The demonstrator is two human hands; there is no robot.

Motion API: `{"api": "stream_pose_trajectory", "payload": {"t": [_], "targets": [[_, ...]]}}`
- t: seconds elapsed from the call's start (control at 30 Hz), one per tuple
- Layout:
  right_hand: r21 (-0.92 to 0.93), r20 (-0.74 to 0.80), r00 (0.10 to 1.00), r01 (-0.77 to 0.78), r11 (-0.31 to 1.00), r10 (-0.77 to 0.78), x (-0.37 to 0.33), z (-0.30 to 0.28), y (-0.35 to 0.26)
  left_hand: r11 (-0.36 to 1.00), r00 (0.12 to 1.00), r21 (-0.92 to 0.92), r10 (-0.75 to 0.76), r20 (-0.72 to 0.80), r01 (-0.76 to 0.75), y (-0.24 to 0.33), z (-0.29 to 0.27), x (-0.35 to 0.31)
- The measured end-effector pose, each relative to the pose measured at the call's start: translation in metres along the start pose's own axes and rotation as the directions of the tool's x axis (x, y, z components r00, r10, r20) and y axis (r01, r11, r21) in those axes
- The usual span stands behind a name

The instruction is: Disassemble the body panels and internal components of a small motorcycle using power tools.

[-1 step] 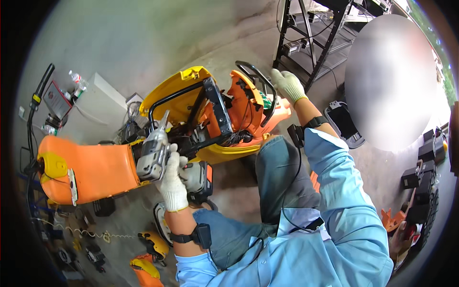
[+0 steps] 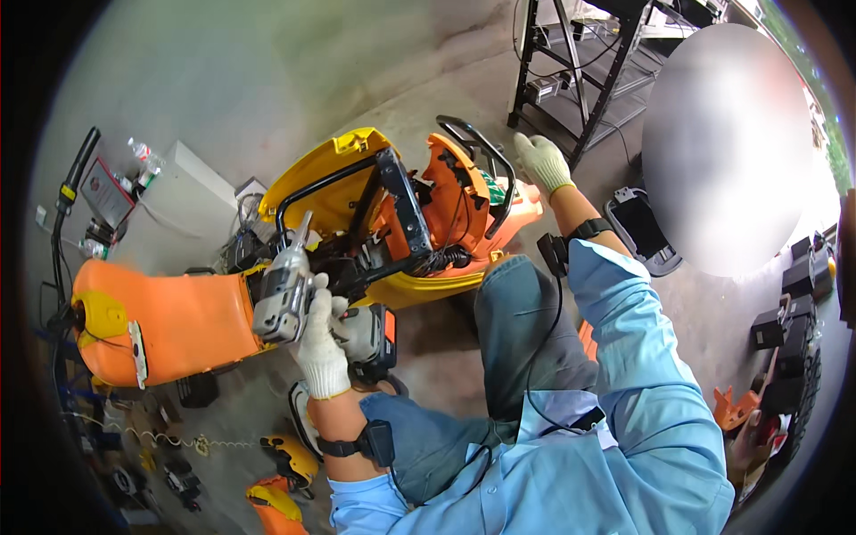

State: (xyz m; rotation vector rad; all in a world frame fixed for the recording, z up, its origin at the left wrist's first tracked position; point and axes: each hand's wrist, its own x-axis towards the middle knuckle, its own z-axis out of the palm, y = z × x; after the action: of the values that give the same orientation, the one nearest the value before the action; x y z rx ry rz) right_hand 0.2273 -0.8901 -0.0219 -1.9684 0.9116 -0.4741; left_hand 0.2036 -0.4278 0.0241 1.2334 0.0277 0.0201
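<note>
Fingers of left hand (image 2: 319, 343): wrapping the handle of the power tool in a closed grip, knit glove on.
Fingers of right hand (image 2: 542, 165): lying just beside the vehicle's rear; no object is showing in them, and since the palm side is facing away, I cannot tell how far they are curling or whether they are touching anything.
Vehicle body: stretching across in front of the knees, its orange section (image 2: 178, 312) lying at left, its yellow shell (image 2: 308, 169) standing open around the middle.
Black rack (image 2: 612, 85): standing beyond the right hand, apart from the vehicle.
Black frame plate (image 2: 406, 214): crossing the middle of the vehicle, with wiring showing around it.
Grab bar (image 2: 481, 134): looping over the rear end, the right hand resting near its outer side.
Power tool (image 2: 281, 308): hanging in the left hand over the join of orange section and frame, its battery (image 2: 379, 352) jutting toward the person.
Tool nose (image 2: 303, 234): pointing away toward the frame; contact is not showing clearly.
Handling note (judgement): gripping close behind the head should help steady the battery's weight; keeping the nose square to whatever it meets and clear of wiring, with the right hand bracing the body, would be safest.
</note>
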Motion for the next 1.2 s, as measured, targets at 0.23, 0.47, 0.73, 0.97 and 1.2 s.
{"api": "stream_pose_trajectory", "payload": {"t": [0.23,0.47,0.73,0.97,1.2], "targets": [[-0.01,0.374,0.895,-0.26,0.966,0.244,-0.022,0.038,0.048,0.998,0.999,0.059,0.016,-0.052,-0.013,0.003,-0.011,0.003],[-0.284,0.242,0.95,-0.126,0.95,0.199,-0.022,0.046,0.046,0.996,0.998,0.076,0.05,-0.042,-0.047,0.0,-0.001,0.008],[-0.06,0.073,0.995,0.079,0.995,-0.075,-0.068,0.035,0.055,0.999,0.999,0.036,0.016,-0.05,-0.015,-0.004,0.003,0.016],[-0.047,0.233,0.949,-0.208,0.977,0.213,-0.064,0.014,0.083,0.999,0.999,0.032,0.003,-0.049,-0.002,-0.002,0.008,0.01],[-0.051,0.25,0.937,-0.239,0.97,0.244,-0.043,0.01,0.096,1.0,0.998,0.019,0.008,-0.069,-0.006,-0.001,0.0,0.004]]}}
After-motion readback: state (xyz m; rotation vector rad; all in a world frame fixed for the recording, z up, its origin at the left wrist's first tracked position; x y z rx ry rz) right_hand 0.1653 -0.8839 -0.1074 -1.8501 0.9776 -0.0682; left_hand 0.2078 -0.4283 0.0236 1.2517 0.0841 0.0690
